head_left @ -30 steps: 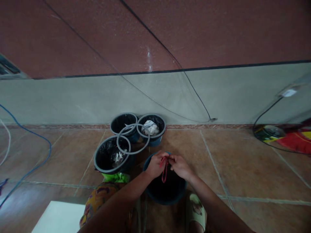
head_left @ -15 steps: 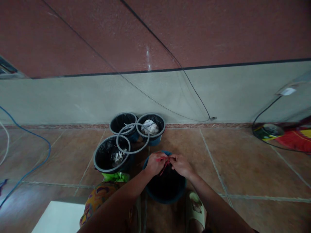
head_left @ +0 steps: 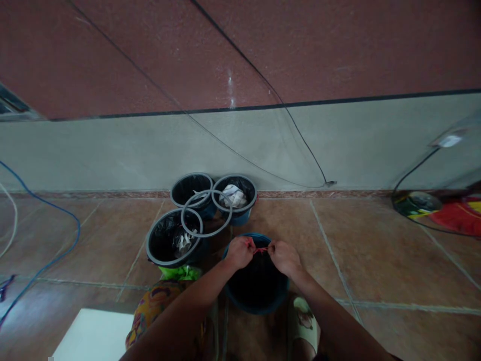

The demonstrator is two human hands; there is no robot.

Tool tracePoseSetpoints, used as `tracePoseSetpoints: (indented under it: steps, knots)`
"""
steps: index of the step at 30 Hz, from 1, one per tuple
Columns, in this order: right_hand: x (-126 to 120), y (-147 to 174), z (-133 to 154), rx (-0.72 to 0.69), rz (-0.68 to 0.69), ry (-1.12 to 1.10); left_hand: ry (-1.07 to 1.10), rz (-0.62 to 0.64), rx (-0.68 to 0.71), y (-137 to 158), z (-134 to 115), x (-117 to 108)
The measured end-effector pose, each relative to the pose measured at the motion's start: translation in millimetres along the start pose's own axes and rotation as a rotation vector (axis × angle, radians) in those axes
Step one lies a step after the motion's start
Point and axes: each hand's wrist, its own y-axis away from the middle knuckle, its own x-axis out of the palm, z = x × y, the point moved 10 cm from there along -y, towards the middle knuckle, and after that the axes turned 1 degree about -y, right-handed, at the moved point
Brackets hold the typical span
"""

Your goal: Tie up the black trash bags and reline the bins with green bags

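Observation:
Over the far part of a blue bin (head_left: 257, 311) lined in black, my left hand (head_left: 241, 252) and my right hand (head_left: 284, 256) are closed on a thin red string (head_left: 260, 249). The string stretches taut across the short gap between them, with what looks like a knot in the middle. The bin stands on the floor between my feet, its inside dark. A loose grey ring (head_left: 206, 234) lies across the rims of the bins to the left.
Three lined bins stand at the left: a front one (head_left: 153, 258), a back one (head_left: 191, 175) and one holding crumpled white waste (head_left: 235, 195). A bright green bag (head_left: 181, 273) lies below. A blue cable (head_left: 56, 203) runs at far left; a red item (head_left: 456, 218) lies far right.
My hands have moved apart, my right hand to the right, and the red string between them has gone from bunched and hanging to pulled straight.

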Motion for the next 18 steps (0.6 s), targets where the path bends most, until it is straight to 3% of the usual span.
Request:
tracePoseSetpoints:
  steps: [10,15,18]
  knots:
    - [7.3,0.7,-3.1,0.024,-0.001,0.001,-0.173,0.045,-0.061,3.3,9.5,8.8]
    - [3.5,0.3,7.0,-0.086,0.006,-0.071,-0.066,0.110,-0.018,8.8,11.2,18.2]
    - [12.5,0.8,13.3,-0.146,0.055,-0.135,-0.138,0.216,-0.006,15.6,15.7,34.2]
